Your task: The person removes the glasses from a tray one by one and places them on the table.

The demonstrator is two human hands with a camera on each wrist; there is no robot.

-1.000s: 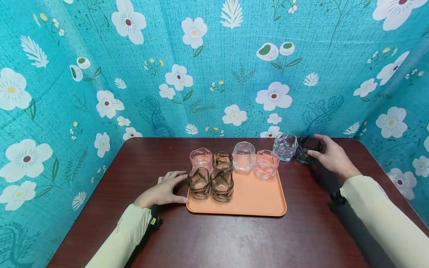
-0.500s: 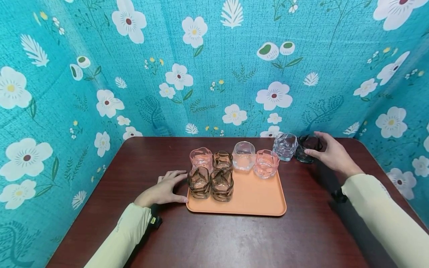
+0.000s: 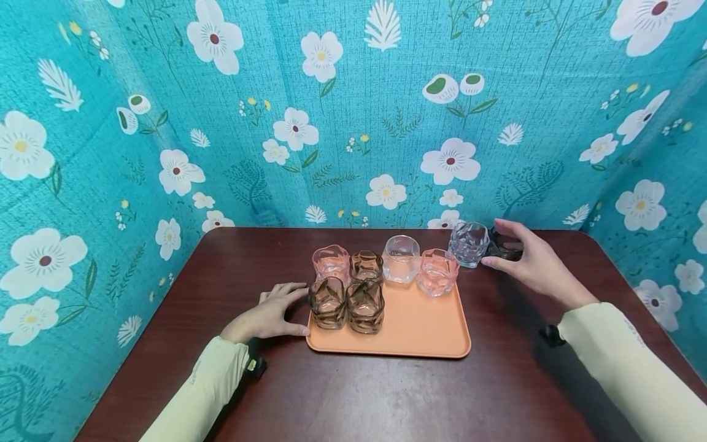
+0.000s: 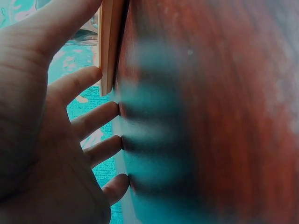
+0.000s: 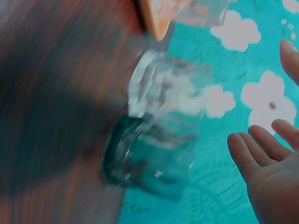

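Observation:
My right hand (image 3: pixel 536 264) hovers with spread fingers before a dark grey glass (image 3: pixel 502 247), which it partly hides in the head view. The right wrist view shows that hand apart from the dark glass and from the clear faceted glass (image 3: pixel 469 244) standing against its left side. My left hand (image 3: pixel 270 314) rests at the left side of an orange tray (image 3: pixel 425 331). Its thumb and index finger touch the rim, while the other fingertips touch the table, as the left wrist view (image 4: pixel 110 51) tray edge shows.
On the tray stand brown glasses (image 3: pixel 366 307), a pink glass (image 3: pixel 331 264) at back left, another pink glass (image 3: pixel 438 274) at back right, and a clear glass (image 3: pixel 401 261) between. A floral curtain (image 3: pixel 353 123) hangs behind the dark wooden table (image 3: pixel 364 399).
My right hand has come away from around the dark grey glass and shifted left, towards the clear faceted glass. The left hand and the tray have stayed where they were.

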